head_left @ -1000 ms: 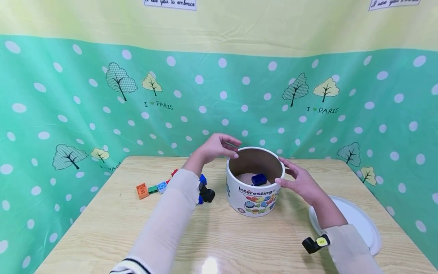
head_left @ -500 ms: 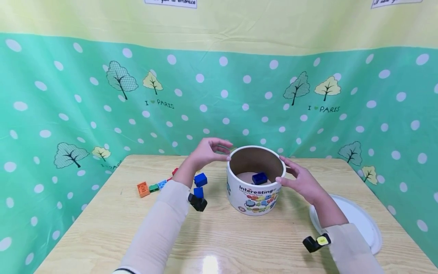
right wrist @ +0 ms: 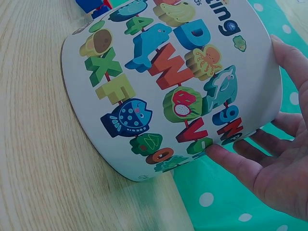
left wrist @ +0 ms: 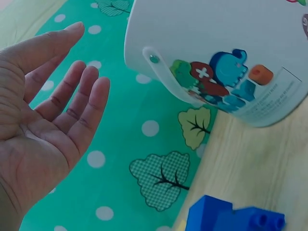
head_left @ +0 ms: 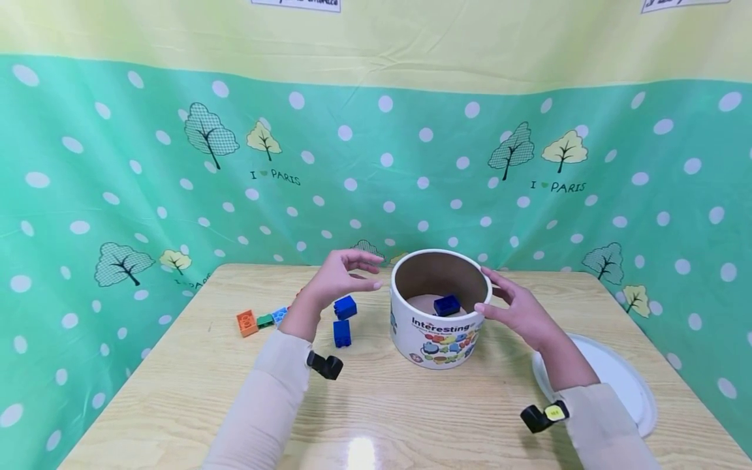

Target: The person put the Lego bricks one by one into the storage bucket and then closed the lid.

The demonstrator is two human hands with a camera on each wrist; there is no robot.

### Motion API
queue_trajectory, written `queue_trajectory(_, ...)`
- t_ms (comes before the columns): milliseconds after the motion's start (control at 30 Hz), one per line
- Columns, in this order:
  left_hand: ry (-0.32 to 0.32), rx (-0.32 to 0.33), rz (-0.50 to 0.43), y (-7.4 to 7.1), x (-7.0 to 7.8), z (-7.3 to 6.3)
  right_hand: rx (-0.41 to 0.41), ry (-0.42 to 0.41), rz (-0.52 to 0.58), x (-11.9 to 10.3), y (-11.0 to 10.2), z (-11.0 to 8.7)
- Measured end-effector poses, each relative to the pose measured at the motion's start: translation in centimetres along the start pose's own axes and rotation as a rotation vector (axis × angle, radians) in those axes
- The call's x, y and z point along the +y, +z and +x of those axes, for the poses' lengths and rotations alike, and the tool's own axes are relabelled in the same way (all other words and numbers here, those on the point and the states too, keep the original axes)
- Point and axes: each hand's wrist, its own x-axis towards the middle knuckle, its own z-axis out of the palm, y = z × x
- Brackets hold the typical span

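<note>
A round white bucket [head_left: 431, 346] printed with "Interesting" stands upright on the table, a dark blue building block [head_left: 447, 305] on its floor. My right hand [head_left: 519, 313] touches the bucket's right side near the rim, thumb in front and fingers farther back. In the right wrist view, a straight finger [right wrist: 236, 166] of that hand lies against the printed wall. My left hand [head_left: 343, 277] hovers left of the rim with nothing in it, fingers loosely bent. Below it lie two blue building blocks [head_left: 345, 307]. The left wrist view shows the bucket's handle [left wrist: 166, 74] hanging at its side.
Farther left lie an orange block [head_left: 247, 323], a green block [head_left: 265, 320] and a light blue block [head_left: 279, 316]; red pieces are mostly hidden by my left arm. A white lid [head_left: 617, 385] lies flat under my right forearm. A dotted curtain [head_left: 382, 196] hangs behind the table.
My left hand has moved left and down, away from the bucket's rim, uncovering the blue blocks. The right hand stays at the bucket's side.
</note>
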Motion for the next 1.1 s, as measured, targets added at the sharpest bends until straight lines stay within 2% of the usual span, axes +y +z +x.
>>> queue_trajectory(267,-0.08,0.013,0.022,-0.6,-1.2,-1.8,-0.001,0.001,0.013,0.1,0.0,-0.1)
queue_trajectory(500,-0.054,0.021,-0.029,-1.1,-2.4,-3.1,0.002,-0.003,0.023,0.2,0.0,-0.1)
queue_trajectory(667,-0.027,0.024,-0.03,-1.5,-3.2,-3.9,0.004,-0.008,0.022,0.3,0.0,-0.1)
queue_trajectory(833,-0.058,0.023,-0.049,-1.7,-4.2,-4.8,0.009,-0.007,0.014,0.4,0.0,0.0)
queue_trajectory(1100,-0.112,0.023,-0.014,-2.1,-6.2,-6.0,0.001,-0.011,0.012,0.2,0.0,-0.1)
